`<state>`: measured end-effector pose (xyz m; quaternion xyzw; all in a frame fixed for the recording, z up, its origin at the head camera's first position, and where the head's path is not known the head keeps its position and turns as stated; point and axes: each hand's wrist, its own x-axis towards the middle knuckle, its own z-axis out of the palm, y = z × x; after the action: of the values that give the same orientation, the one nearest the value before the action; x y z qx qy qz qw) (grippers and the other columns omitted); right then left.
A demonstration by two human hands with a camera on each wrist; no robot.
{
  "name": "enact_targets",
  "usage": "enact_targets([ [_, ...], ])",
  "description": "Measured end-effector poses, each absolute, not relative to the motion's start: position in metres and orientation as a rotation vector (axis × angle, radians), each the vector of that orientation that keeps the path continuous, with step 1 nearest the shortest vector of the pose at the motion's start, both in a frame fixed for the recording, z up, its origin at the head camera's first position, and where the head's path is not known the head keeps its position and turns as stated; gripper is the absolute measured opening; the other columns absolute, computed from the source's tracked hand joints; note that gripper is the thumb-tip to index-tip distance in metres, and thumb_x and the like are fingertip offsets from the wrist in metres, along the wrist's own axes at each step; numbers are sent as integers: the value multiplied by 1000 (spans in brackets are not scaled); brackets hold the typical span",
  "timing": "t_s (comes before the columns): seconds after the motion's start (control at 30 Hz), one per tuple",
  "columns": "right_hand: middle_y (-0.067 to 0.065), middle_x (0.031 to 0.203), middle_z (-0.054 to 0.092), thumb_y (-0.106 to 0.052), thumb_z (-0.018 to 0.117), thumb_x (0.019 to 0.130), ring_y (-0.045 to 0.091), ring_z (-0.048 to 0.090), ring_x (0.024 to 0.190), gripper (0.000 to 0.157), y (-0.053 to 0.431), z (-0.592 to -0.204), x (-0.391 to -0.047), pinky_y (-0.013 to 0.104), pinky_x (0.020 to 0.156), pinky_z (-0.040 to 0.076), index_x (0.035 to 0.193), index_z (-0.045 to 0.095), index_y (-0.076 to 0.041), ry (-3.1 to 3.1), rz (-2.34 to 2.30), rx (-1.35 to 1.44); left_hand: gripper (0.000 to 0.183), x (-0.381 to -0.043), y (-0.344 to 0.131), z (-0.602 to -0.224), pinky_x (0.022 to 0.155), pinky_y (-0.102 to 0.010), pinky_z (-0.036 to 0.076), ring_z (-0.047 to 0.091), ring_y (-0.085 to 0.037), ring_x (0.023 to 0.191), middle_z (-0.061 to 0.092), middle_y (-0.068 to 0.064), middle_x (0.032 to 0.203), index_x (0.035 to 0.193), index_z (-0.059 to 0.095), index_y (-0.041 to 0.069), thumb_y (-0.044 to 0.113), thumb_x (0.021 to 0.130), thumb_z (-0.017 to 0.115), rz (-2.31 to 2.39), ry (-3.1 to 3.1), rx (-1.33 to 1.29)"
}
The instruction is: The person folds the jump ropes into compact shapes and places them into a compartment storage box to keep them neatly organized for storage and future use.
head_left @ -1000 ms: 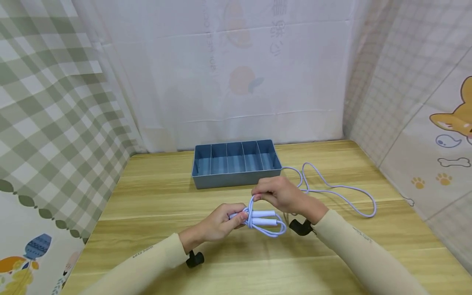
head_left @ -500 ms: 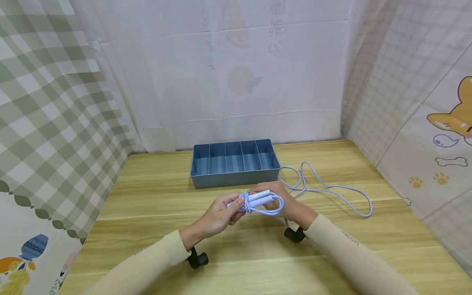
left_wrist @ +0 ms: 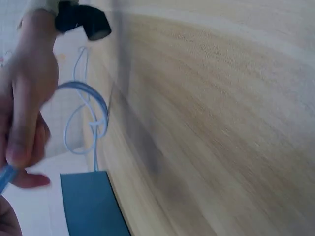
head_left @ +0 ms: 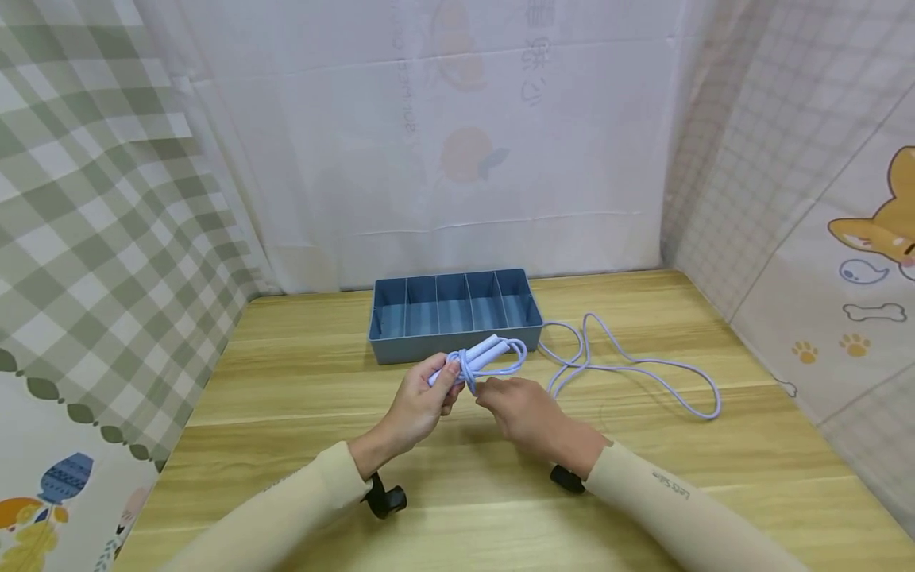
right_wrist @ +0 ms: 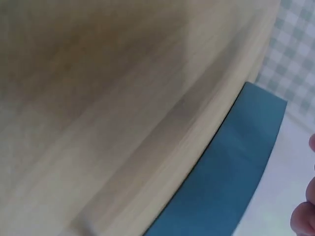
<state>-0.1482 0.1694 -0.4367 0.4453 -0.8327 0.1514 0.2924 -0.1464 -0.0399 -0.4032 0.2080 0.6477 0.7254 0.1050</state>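
My left hand point(head_left: 420, 396) grips a lavender jump rope point(head_left: 489, 354) by its two side-by-side handles. Turns of cord are wound round the handles, and a loop sticks out at their far end. Just to the right and below, my right hand point(head_left: 520, 413) pinches the cord close to the windings. In the left wrist view, the right hand's fingers point(left_wrist: 22, 142) close on a bit of cord point(left_wrist: 6, 177), with more cord trailing from that hand. Only a few fingertips point(right_wrist: 305, 216) show at the edge of the right wrist view.
Behind the hands stands a blue-grey box point(head_left: 454, 347) with several compartments. The rope's long free part point(head_left: 646, 362) lies in loose curves on the wooden table point(head_left: 300, 342), right of the box. Patterned cloths point(head_left: 107, 199) enclose the back and sides.
The left hand has raised and tilted the handles, their far end now up toward the box. The right hand has passed from above the bundle, behind it, to below it with the cord.
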Motion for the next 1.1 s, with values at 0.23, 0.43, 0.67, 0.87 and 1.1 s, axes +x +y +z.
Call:
enact_targets([
  [0.23, -3, 73, 53, -5, 55, 92, 13, 47, 53, 5, 166, -430, -137, 24, 49, 40, 93, 58, -7, -2094, 216, 1288, 27, -156, -44, -412, 50, -19, 35, 43, -8, 59, 50, -5, 73, 97, 59, -6, 16, 110, 50, 2121, 2124, 597],
  [0.43, -3, 74, 51, 2, 49, 78, 12, 46, 56, 17, 165, -423, -128, 26, 51, 41, 89, 55, -9, -2105, 156, 1361, 28, -161, -49, -420, 45, -21, 28, 36, -5, 51, 45, 0, 66, 89, 60, -5, 15, 108, 55, 2041, 2399, 601],
  [0.67, -4, 72, 45, 7, 40, 78, 11, 39, 55, 24, 174, -404, -127, 23, 49, 33, 86, 54, -10, -2040, 121, 1398, 21, -159, -54, -422, 45, -22, 29, 36, -3, 51, 44, 3, 65, 92, 66, 3, 15, 107, 57, 1848, 2541, 636],
  [0.87, -4, 69, 41, 4, 33, 101, 11, 36, 55, 31, 180, -384, -132, 24, 51, 28, 82, 53, -11, -1952, 67, 1410, 19, -155, -55, -420, 45, -21, 31, 36, -1, 51, 43, 6, 63, 97, 68, 5, 15, 107, 56, 1662, 2539, 750],
  [1.1, -4, 69, 41, 1, 41, 103, 10, 35, 54, 27, 185, -361, -139, 23, 52, 29, 85, 56, -12, -1953, 49, 1431, 19, -148, -55, -415, 49, -21, 35, 41, -3, 56, 48, 6, 68, 97, 66, 6, 16, 107, 55, 1535, 2458, 968],
])
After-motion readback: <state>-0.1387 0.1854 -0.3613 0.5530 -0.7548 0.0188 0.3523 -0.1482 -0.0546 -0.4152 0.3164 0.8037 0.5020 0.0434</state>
